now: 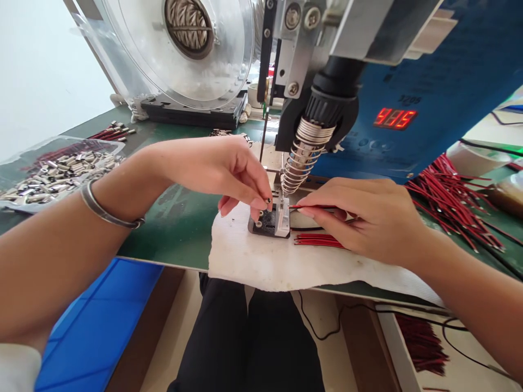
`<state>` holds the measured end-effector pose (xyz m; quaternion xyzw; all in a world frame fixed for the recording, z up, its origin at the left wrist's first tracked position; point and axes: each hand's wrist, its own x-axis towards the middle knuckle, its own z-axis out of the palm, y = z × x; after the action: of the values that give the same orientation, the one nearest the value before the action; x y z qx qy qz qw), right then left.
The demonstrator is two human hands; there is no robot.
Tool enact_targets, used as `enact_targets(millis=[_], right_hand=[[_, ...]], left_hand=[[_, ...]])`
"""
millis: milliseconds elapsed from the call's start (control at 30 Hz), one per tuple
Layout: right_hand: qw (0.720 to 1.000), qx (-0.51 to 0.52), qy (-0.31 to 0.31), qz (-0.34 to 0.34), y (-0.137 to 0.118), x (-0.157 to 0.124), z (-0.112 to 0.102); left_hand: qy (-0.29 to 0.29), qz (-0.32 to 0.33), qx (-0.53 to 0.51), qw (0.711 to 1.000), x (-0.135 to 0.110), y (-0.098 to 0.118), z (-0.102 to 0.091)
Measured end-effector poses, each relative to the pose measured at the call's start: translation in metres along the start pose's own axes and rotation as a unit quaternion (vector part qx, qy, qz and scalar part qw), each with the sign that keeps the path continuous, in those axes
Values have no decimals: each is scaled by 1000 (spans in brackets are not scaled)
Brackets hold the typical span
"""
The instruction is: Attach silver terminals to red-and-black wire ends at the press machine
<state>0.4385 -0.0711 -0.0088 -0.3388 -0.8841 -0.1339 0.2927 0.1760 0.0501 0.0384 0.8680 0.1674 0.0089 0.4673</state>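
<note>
My left hand (223,169), a metal bangle on its wrist, pinches a small metal connector (268,201) at the left of a small black fixture (267,224). Fingers partly hide that connector. From the right, my right hand (359,212) holds a thin red and black wire (295,207) between thumb and fingers, its end at the fixture's white block (283,218). Directly above stands the soldering machine's spring-wrapped iron (304,152), its tip close to the block. Several cut red wires (318,240) lie below my right fingers on a white cloth (261,267).
A plastic tray (16,207) of metal connectors stands at left. Behind it rises a large clear reel (134,32). The blue machine housing (425,71) with a red digital display (395,118) fills the upper right. Loose red wires (453,201) are heaped at right.
</note>
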Motion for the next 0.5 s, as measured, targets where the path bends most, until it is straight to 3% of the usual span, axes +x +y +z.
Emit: enact_targets(millis=[500], right_hand=[[1000,1,1,-1,-1,-1,0]], left_hand=[[-69,-30,18,997,2,4,2]])
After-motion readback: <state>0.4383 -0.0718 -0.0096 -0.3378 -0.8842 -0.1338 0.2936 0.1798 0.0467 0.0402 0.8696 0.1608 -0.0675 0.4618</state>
